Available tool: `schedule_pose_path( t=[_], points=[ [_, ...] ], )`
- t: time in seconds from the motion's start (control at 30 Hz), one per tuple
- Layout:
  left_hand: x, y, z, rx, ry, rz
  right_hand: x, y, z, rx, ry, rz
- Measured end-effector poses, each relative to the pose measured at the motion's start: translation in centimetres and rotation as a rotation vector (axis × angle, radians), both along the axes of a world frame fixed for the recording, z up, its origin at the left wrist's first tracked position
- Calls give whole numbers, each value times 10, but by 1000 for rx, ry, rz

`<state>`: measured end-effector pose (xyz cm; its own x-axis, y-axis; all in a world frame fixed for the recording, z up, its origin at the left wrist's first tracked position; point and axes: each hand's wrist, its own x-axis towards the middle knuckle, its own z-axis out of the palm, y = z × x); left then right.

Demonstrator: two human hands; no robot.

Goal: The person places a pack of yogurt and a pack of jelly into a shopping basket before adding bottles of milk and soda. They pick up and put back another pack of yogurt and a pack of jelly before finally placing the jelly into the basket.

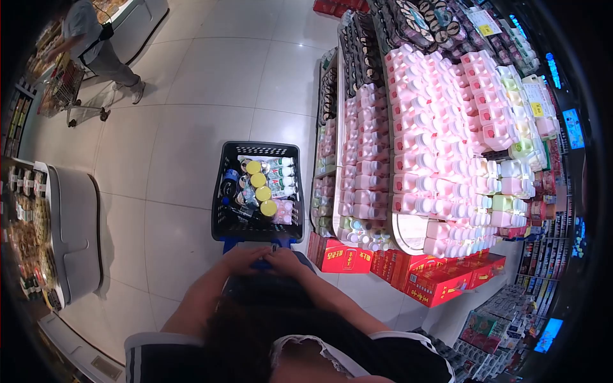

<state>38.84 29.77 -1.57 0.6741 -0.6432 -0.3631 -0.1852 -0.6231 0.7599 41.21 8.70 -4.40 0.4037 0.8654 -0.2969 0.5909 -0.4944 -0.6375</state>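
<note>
At 12 o'clock of L hand [241,257] & R hand [285,260], fingers curled on the blue handle [260,263], the basket [219,191] runs lengthwise away, both hands equally near.

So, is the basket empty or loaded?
Loaded: yellow-capped bottles and a pink pack lie inside the basket, covering most of its floor.
</note>
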Motion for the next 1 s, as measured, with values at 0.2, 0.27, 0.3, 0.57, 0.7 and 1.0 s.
schedule_pose_path(
  t=[0.2, 0.27, 0.3, 0.57, 0.7, 1.0],
  points=[
    [58, 11, 0, 61, 54, -36, 52, 15, -13, 265, -40, -71],
    [75, 15, -6, 130, 87, -71, 69, 21, -11, 216, -10, -75],
    [81, 17, -9, 208, 115, -105, 76, 22, -11, 175, 16, -78],
    [145, 36, -22, 223, 41, -118, 146, 41, -16, 189, -34, -75],
    [174, 48, -38, 225, 3, -142, 179, 51, -19, 150, -11, -69],
    [266, 71, -46, 107, -50, -92, 265, 73, -23, 24, -26, -127]
  ],
)
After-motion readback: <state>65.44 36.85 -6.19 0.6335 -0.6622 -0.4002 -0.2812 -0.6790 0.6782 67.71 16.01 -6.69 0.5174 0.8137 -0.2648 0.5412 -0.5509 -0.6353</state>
